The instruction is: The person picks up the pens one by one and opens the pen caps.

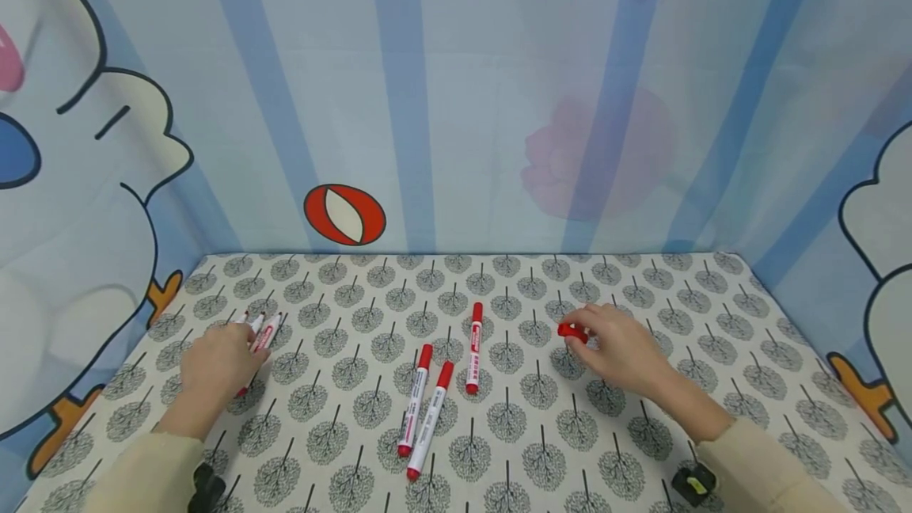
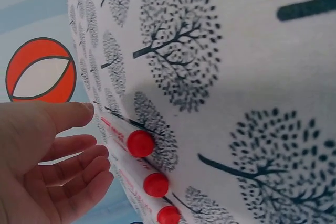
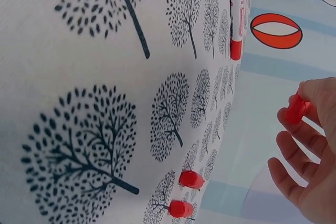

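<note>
At the left of the table, my left hand [image 1: 214, 362] is over a group of red-and-white markers [image 1: 267, 333]. In the left wrist view its loosely bent fingers [image 2: 86, 174] are beside three of these markers, whose red ends [image 2: 140, 143] face the camera. My right hand [image 1: 618, 351] pinches a small red plastic piece [image 3: 297, 109] between thumb and index finger, raised over the right part of the table. Two similar red pieces [image 3: 191, 179] lie on the cloth in the right wrist view; the hand hides them in the head view.
Three more red-and-white markers lie mid-table: two side by side [image 1: 416, 402] near the front and one [image 1: 474, 347] farther back. A tree-patterned cloth [image 1: 342, 489] covers the table. Behind it hangs a striped blue curtain [image 1: 470, 101] with printed cartoon figures.
</note>
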{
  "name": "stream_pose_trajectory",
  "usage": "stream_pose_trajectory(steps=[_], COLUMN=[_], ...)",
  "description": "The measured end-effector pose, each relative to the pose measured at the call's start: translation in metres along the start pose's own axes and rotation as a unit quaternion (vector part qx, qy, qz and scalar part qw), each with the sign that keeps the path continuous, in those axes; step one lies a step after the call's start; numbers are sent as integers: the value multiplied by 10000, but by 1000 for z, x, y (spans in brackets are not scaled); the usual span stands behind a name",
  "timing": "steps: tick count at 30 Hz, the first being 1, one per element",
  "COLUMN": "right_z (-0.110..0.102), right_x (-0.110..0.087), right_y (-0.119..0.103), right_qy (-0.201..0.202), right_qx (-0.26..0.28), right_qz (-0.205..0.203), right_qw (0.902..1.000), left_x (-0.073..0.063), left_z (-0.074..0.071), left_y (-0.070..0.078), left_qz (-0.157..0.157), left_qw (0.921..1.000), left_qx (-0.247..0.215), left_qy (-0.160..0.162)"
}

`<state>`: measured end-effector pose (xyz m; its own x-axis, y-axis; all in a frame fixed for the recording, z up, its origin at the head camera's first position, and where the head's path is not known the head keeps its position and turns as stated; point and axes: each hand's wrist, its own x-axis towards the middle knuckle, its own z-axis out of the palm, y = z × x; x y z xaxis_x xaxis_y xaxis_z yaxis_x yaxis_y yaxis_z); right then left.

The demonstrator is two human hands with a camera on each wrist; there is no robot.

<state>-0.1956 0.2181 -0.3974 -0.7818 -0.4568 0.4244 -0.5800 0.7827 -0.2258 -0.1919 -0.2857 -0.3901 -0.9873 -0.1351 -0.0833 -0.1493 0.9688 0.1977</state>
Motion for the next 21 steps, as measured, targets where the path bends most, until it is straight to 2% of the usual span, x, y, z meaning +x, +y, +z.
stream_pose_trajectory(steps=[6, 12, 16, 21], right_z=[-3, -4, -4, -4], right_x=[1, 1, 2, 2], right_y=[2, 4, 6, 8], right_qy=[11, 33, 9, -82], right_qx=[72, 137, 134, 128], right_qz=[131, 315, 406, 658], right_qw=[9999, 9994, 9991, 9977], left_x=[-1, -3, -5, -9], left_z=[-3, -6, -6, -7], left_y=[6, 12, 18, 26], left_qz=[2, 55, 214, 530], left_qw=[9999, 9999, 9998, 9982], left_qx=[67, 84, 40, 10], left_qy=[115, -28, 24, 289])
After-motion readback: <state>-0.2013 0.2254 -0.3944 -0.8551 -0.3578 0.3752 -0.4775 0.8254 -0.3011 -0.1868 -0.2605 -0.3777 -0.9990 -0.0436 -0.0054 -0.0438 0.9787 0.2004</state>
